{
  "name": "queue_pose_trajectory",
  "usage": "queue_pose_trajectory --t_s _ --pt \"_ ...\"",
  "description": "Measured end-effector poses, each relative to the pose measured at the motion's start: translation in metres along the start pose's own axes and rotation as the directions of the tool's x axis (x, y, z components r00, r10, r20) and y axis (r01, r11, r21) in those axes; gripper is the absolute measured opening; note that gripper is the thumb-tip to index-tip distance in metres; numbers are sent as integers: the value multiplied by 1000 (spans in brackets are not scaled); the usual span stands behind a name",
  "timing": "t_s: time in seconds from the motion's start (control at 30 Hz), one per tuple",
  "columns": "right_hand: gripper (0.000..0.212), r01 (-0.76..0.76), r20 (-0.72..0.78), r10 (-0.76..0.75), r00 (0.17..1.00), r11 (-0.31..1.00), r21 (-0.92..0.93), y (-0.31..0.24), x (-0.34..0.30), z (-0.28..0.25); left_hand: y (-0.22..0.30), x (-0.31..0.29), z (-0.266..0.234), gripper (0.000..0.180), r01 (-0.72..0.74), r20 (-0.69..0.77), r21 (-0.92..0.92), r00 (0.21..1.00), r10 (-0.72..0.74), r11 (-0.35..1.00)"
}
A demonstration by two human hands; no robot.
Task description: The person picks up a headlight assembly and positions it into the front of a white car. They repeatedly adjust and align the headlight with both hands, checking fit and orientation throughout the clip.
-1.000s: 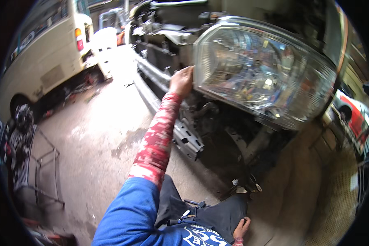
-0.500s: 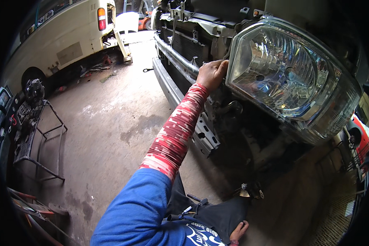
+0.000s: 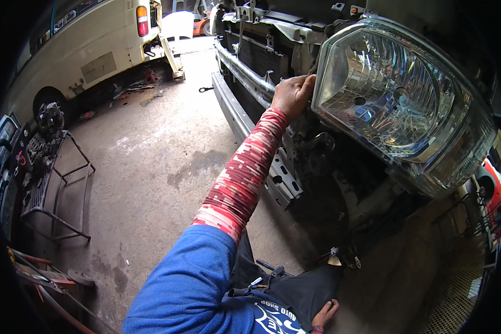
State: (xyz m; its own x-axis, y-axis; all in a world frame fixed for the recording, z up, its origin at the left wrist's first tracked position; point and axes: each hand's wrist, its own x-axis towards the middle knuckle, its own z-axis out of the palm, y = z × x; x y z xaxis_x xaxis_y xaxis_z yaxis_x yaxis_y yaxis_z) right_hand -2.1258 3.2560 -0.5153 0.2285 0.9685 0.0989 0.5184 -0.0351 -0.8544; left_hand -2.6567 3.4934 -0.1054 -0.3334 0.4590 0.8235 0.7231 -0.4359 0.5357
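A large clear headlight [image 3: 398, 100] with a shiny reflector sits at the front corner of a vehicle whose front is stripped. My left hand [image 3: 292, 96], at the end of a red camouflage sleeve, is closed on the headlight's inner edge; its fingertips are hidden behind that edge. Below the hand, a metal bumper beam [image 3: 240, 119] crosses the vehicle's front. Down by my body, my right hand [image 3: 325, 314] lies against my dark trousers [image 3: 300, 289], fingers stretched out and holding nothing.
A cream bus [image 3: 94, 53] with a red and orange tail light stands at the far left. Nearer on that side is a metal rack [image 3: 67, 183] bearing greasy parts. A red object [image 3: 491, 186] is at the right edge, above a mesh panel [image 3: 456, 300]. Wet patches mark the floor.
The whole view has shifted slightly, so things appear a little to the right and higher. My left hand keeps its place on the headlight's edge, and my right hand stays against my trousers.
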Motion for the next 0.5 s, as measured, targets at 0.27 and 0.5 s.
queue_pose_trajectory --t_s 0.27,0.5 --pt "34 7 2 -7 1000 1000 7 3 -1 0 -9 1 4 50 53 -6 12 999 -53 999" --pt "32 -47 -52 46 998 999 -21 7 -2 0 -33 3 9 43 39 48 8 998 -39 999"
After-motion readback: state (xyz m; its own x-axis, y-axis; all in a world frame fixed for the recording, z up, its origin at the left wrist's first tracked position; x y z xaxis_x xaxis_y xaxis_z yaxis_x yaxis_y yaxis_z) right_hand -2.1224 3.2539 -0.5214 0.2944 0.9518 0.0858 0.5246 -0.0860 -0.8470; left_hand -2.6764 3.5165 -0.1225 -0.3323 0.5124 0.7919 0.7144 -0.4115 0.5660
